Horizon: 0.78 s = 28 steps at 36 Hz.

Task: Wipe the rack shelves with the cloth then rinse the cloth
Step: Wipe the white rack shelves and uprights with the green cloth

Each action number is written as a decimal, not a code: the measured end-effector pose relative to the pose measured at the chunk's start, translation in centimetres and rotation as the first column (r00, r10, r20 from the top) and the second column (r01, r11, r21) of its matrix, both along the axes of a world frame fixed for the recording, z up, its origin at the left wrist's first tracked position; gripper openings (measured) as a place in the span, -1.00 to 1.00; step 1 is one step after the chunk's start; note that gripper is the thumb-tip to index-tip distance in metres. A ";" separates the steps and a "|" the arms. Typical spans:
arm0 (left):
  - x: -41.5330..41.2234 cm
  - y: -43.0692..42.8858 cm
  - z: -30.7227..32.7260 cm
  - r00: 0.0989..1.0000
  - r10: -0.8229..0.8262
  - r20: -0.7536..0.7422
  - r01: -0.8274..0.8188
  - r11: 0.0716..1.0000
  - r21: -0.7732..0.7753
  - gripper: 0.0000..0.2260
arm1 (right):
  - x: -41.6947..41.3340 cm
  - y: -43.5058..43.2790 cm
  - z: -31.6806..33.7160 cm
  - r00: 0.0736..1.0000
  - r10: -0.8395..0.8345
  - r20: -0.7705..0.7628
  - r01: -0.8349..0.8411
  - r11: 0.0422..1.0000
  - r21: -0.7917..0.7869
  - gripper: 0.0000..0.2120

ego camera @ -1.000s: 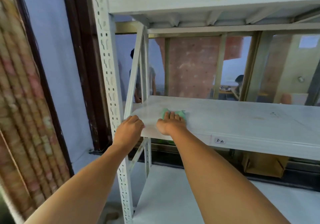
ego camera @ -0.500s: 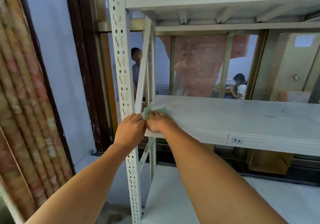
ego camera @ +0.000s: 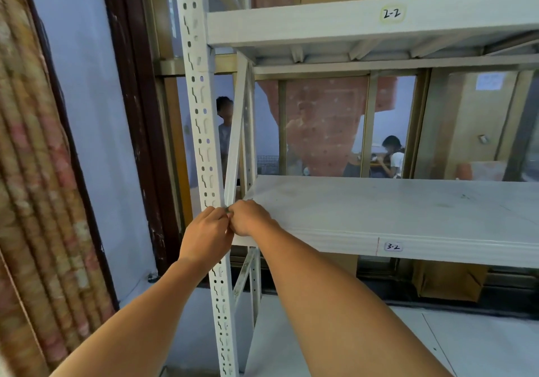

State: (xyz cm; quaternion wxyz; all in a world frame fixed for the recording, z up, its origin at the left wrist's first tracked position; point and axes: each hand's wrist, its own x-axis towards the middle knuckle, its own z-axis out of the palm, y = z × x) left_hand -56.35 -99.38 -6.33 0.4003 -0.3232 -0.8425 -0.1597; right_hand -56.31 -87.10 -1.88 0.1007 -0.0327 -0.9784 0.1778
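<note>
The white metal rack has a middle shelf [ego camera: 379,210] labelled 3-2 and an upper shelf [ego camera: 320,23] labelled 2-2. My right hand [ego camera: 250,219] lies fist-like on the middle shelf's front left corner, covering the green cloth. Only a small sliver of the cloth [ego camera: 227,209] shows between my two hands. My left hand [ego camera: 207,233] is closed around the perforated front upright [ego camera: 201,114] at shelf height, touching the right hand.
A lower shelf [ego camera: 437,347] sits below, with a cardboard box [ego camera: 446,283] behind it. A patterned rolled fabric [ego camera: 35,172] hangs at the far left beside a dark door frame. Behind the rack's window stand one person [ego camera: 224,125] and another [ego camera: 393,155].
My right hand slid the cloth leftward along the middle shelf to its front left corner, where it now meets the left hand. The cloth went from clearly visible to almost hidden.
</note>
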 end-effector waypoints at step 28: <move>4.2 12.2 2.9 0.980 -0.187 0.064 0.181 0.980 0.081 -0.76 | 5.5 11.1 3.3 0.955 -0.296 0.010 0.021 0.033 -0.999 -0.72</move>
